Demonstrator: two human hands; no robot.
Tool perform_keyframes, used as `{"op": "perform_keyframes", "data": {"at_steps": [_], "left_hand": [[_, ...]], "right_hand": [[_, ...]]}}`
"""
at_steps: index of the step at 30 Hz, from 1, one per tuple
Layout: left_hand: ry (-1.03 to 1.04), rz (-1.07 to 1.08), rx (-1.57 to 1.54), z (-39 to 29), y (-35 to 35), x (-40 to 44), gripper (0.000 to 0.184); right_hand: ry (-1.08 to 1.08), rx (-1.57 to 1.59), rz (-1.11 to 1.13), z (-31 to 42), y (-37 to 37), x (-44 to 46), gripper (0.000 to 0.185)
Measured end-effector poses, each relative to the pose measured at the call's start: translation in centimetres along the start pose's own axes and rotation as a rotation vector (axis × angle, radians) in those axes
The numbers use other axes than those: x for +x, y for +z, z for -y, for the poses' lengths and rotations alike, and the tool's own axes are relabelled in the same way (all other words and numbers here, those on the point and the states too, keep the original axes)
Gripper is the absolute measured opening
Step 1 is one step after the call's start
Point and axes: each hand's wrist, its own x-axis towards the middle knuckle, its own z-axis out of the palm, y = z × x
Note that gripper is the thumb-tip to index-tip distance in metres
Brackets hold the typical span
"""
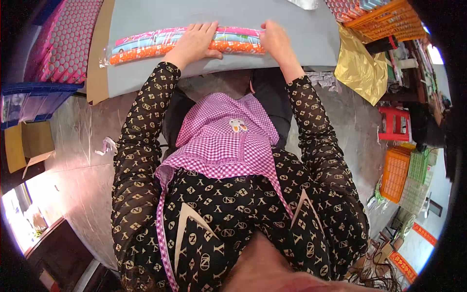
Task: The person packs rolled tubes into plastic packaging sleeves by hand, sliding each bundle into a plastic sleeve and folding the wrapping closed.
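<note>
A long bundle of rolls point(146, 48), pink, light blue and orange with small patterns, lies in clear plastic across the grey tabletop point(219, 12). My left hand point(196, 43) rests flat on the middle of the bundle, its fingers stretched out and the thumb apart. At the bundle's right end is my right hand point(276, 43), its fingers bent in and pressed together at the plastic edge. What those fingers hold is too small to tell. Loose clear wrap sticks out past the bundle's left end.
Stacked pink tubes point(68, 44) stand at the left above a blue crate point(39, 100). Orange baskets point(386, 22) of rolls are at the upper right, beside gold sheeting point(362, 65). A red stool point(394, 123) and an orange crate point(393, 174) stand on the floor.
</note>
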Motion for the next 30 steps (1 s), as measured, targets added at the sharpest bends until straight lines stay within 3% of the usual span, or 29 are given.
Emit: {"op": "perform_keyframes", "data": {"at_steps": [11, 14, 20, 22, 23, 25, 30], "left_hand": [[0.041, -0.111, -0.001, 0.3, 0.5, -0.4, 0.094], [0.016, -0.081, -0.019, 0.3, 0.4, -0.2, 0.094], [-0.022, -0.03, -0.005, 0.1, 0.3, -0.3, 0.095], [-0.007, -0.076, 0.019, 0.0, 0.5, -0.5, 0.096], [-0.004, -0.074, 0.018, 0.1, 0.5, -0.5, 0.096], [-0.011, -0.023, 0.011, 0.2, 0.5, -0.6, 0.103], [0.011, -0.045, 0.004, 0.4, 0.6, -0.5, 0.102]], "right_hand": [[-0.037, -0.068, 0.024, 0.2, 0.3, 0.0, 0.027], [-0.161, -0.101, -0.062, -0.5, 0.2, -0.1, 0.016], [-0.1, -0.042, -0.078, -2.2, -0.1, 0.3, 0.029], [0.2, 0.328, 0.057, -2.8, -0.8, 0.2, 0.029], [0.204, 0.328, 0.057, -3.0, -0.9, -0.1, 0.029], [0.446, 0.774, 0.169, -3.4, -1.0, -0.9, 0.032], [0.435, 0.718, 0.292, -3.7, -2.3, -2.4, 0.035]]}}
